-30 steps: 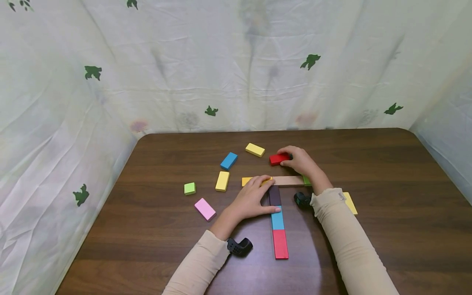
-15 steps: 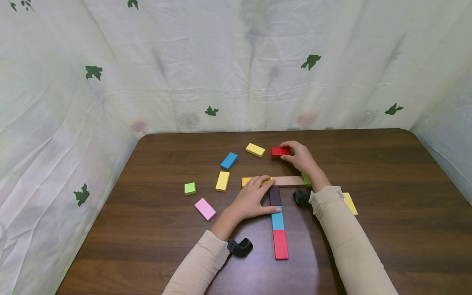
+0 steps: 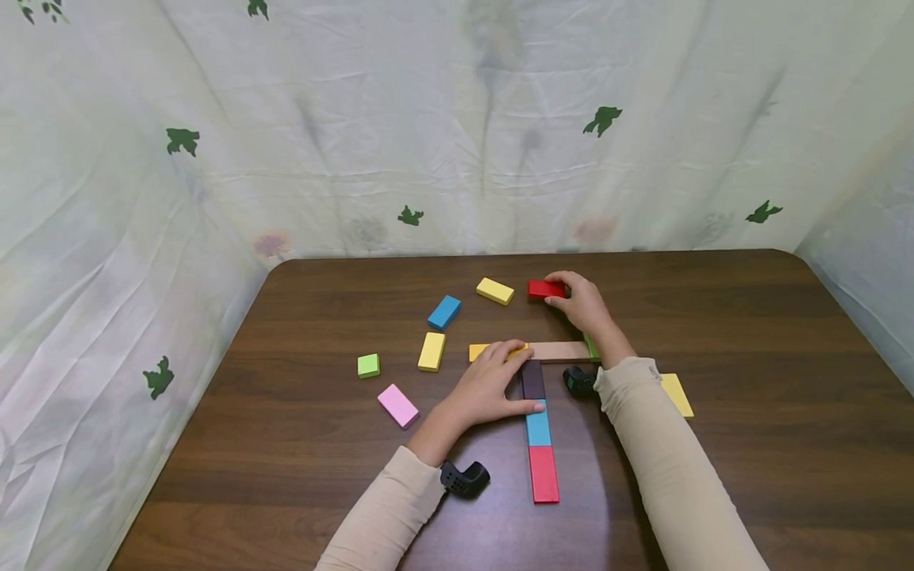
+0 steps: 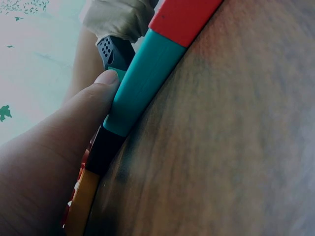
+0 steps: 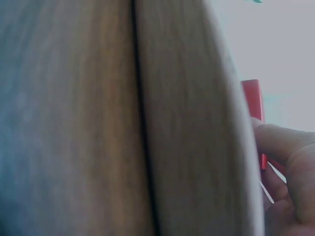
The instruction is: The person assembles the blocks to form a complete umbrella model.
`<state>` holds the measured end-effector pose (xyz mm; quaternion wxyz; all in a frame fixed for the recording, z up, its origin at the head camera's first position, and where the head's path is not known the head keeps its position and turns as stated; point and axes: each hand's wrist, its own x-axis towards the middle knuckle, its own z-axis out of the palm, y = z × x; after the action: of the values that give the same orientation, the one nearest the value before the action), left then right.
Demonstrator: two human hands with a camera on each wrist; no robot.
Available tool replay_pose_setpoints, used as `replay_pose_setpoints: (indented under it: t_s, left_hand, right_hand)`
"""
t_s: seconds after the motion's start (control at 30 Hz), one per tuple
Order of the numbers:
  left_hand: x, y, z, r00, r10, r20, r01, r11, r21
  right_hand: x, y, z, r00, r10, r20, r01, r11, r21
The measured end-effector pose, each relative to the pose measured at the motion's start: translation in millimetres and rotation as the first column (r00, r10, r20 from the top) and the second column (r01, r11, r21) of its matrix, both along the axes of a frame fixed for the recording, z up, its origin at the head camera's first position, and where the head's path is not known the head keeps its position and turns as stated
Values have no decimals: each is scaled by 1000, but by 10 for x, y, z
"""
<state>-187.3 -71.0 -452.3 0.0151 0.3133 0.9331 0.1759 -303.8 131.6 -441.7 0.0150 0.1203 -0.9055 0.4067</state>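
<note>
Between thumb and fingers, my right hand [image 3: 584, 305] pinches a red block [image 3: 544, 289] near the far side of the table; the block's side shows in the right wrist view. My left hand [image 3: 485, 385] lies spread over a T-shaped arrangement of flat-laid blocks. Its fingertips rest on the orange block [image 3: 477, 352], and the thumb touches the light blue block [image 4: 147, 78]. The crossbar continues with a long beige block [image 3: 560, 351] and a green block [image 3: 592, 349] partly hidden by the right forearm. Down the stem run a dark block [image 3: 532, 381], the light blue one and a red-pink block [image 3: 544, 474].
Left of the T lie a blue block [image 3: 444, 312], a yellow block [image 3: 432, 352], a small green block [image 3: 368, 365] and a pink block [image 3: 398, 406]. Another yellow block [image 3: 495, 291] sits behind. A pale yellow block [image 3: 677, 395] shows past the right sleeve. White cloth [image 3: 457, 127] surrounds the table [image 3: 286, 476].
My right hand has moved the red block away from the T, toward the far table edge and slightly right. The left hand has stayed in place.
</note>
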Motion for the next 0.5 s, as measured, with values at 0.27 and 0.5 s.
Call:
replay_pose_setpoints:
  t_s: [0.27,0.5]
  left_hand:
    - [2,-3,-6,1000,-4,-13,4,1000,8]
    - [6,-5,-7,1000,-2,-6,2,1000,10]
  right_hand:
    - [-15,7,-17,1000,-10,-10,10,1000,12]
    - [-27,4,-21,1000,-9,9,9,999,31]
